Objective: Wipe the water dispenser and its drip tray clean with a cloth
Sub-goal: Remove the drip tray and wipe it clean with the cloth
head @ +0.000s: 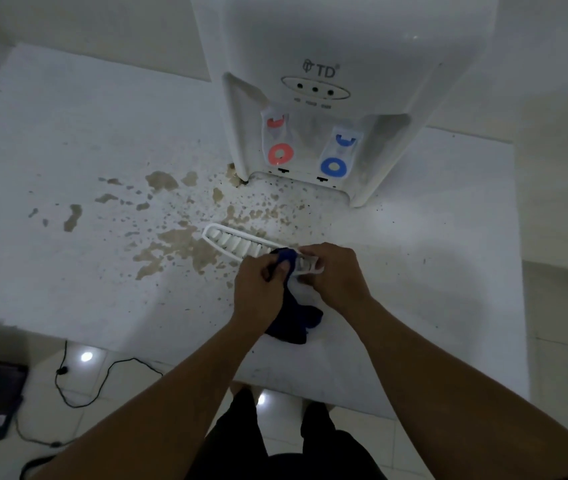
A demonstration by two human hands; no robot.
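1. Presently the left hand (260,284) pinches the dark blue cloth (291,322) against the drip tray (227,241), which is out of the water dispenser (338,81) and lies on the white table (68,133).
2. The right hand (336,275) grips the tray's near end.
3. Brown stains (175,244) remain on the table (dispenser's cleanliness unclear); much seems left.

The bench (68,133) lies open to the left and to the right of the dispenser (338,81), which blocks its back middle. Brown puddles (178,244) spread over the left centre. The tray (241,242) and cloth (293,320) take up the near middle, under both hands.
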